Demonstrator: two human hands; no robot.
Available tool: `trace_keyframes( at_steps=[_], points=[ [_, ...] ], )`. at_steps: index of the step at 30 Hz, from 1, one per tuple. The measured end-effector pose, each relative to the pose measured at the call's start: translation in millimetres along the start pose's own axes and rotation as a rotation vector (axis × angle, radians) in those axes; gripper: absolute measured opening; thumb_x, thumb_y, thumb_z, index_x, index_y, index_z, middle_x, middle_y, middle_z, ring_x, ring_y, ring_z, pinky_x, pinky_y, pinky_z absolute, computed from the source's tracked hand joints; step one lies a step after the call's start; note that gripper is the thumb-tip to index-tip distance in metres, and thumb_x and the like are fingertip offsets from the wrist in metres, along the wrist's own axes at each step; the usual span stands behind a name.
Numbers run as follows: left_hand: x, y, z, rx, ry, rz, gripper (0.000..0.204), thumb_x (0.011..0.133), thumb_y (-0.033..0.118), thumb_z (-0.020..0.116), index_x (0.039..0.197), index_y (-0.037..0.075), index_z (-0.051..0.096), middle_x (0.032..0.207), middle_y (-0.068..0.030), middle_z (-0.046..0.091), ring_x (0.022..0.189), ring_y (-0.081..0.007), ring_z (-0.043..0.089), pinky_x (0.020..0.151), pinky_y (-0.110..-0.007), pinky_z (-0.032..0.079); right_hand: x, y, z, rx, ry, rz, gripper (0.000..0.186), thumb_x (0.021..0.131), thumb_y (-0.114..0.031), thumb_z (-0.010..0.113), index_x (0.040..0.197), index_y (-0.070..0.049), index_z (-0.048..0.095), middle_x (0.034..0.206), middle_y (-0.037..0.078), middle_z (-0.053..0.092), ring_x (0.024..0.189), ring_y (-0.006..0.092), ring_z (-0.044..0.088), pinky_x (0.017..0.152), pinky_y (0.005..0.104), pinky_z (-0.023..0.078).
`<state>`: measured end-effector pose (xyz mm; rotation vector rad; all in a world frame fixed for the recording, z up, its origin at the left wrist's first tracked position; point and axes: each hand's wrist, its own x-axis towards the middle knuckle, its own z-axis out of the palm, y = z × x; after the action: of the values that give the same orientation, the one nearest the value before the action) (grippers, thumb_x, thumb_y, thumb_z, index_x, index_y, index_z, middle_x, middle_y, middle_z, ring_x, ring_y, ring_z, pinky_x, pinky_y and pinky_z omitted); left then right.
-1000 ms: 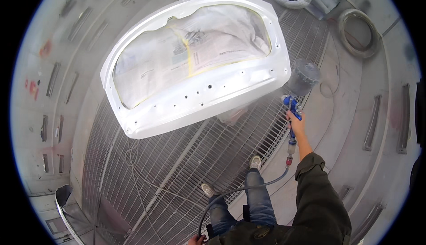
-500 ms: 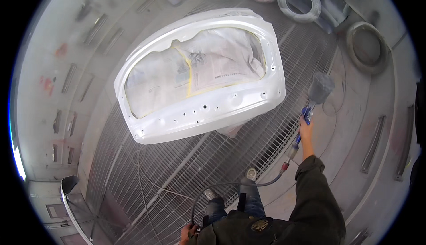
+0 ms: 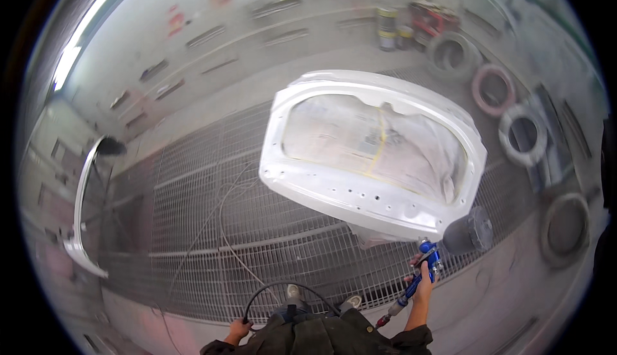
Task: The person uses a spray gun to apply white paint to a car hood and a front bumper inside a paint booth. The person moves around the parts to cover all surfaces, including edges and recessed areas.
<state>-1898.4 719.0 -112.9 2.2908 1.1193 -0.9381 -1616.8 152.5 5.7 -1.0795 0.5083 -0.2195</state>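
Observation:
A white car tailgate panel (image 3: 324, 191) lies raised over the floor grating, its window opening covered with masking paper (image 3: 334, 133) and yellow tape. My right hand (image 3: 422, 284) is closed round the handle of a blue spray gun (image 3: 429, 255), just off the panel's near right edge. The gun's cloudy grey paint cup (image 3: 469, 231) tilts to the right. From a red coupling (image 3: 383, 321) under the handle, a black air hose (image 3: 286, 283) arcs past my legs. My left hand (image 3: 238, 328) grips this hose at lower left.
Floor grating (image 3: 186, 226) spreads under the panel, with a thin pale cord (image 3: 225, 239) lying on it. At far left stands a curved white part (image 3: 80, 207). Tyres or rings, one of them white (image 3: 523, 135), line the right wall. Cans (image 3: 387, 30) stand at the back.
My view has swung left, so the panel sits farther right in it. My right hand has brought the spray gun closer to the panel's near edge, its cup now tilted right.

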Motion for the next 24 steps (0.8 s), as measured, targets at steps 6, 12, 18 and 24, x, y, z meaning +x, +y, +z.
trace_keyframes(
  at_steps=[6, 12, 18, 24],
  points=[
    [11.6, -49.9, 20.8, -0.179, 0.055, 0.049, 0.035, 0.078, 0.043, 0.066, 0.087, 0.009, 0.071, 0.083, -0.0142, 0.069, 0.086, -0.0333, 0.066, 0.076, -0.046, 0.050, -6.5, 20.1, 105.4, -0.188, -0.114, -0.062, 0.026, 0.094, -0.026, 0.057, 0.107, -0.003, 0.059, 0.088, 0.005, 0.061, 0.075, 0.0105, 0.058, 0.038, 0.0241, 0.047],
    [81.0, -112.3, 15.7, -0.415, 0.057, 0.008, 0.041, 0.073, 0.046, 0.068, 0.090, 0.009, 0.072, 0.084, -0.0173, 0.069, 0.085, -0.0375, 0.064, 0.074, -0.049, 0.050, -32.3, 77.2, 248.6, -0.253, 0.018, -0.201, 0.024, 0.094, -0.024, 0.057, 0.104, -0.003, 0.058, 0.085, 0.004, 0.060, 0.071, 0.0099, 0.057, 0.040, 0.0239, 0.045],
    [178.4, -155.7, -63.3, -0.427, 0.192, -0.011, 0.041, 0.073, 0.043, 0.068, 0.085, 0.004, 0.069, 0.081, -0.0201, 0.067, 0.084, -0.0403, 0.063, 0.076, -0.049, 0.049, -47.1, 136.4, 381.6, -0.300, 0.208, -0.238, 0.025, 0.092, -0.023, 0.061, 0.107, -0.004, 0.059, 0.087, 0.003, 0.059, 0.072, 0.0109, 0.056, 0.044, 0.0235, 0.045],
    [273.5, -178.6, -189.4, -1.079, 0.169, -0.135, 0.015, 0.084, 0.016, 0.062, 0.084, 0.001, 0.062, 0.074, -0.0113, 0.066, 0.066, -0.0227, 0.065, 0.050, -0.038, 0.052, -37.1, 190.3, 513.4, -0.165, 0.316, -0.166, 0.022, 0.087, -0.011, 0.061, 0.109, -0.007, 0.057, 0.090, 0.003, 0.058, 0.079, 0.0113, 0.056, 0.047, 0.0250, 0.048]
  ],
)
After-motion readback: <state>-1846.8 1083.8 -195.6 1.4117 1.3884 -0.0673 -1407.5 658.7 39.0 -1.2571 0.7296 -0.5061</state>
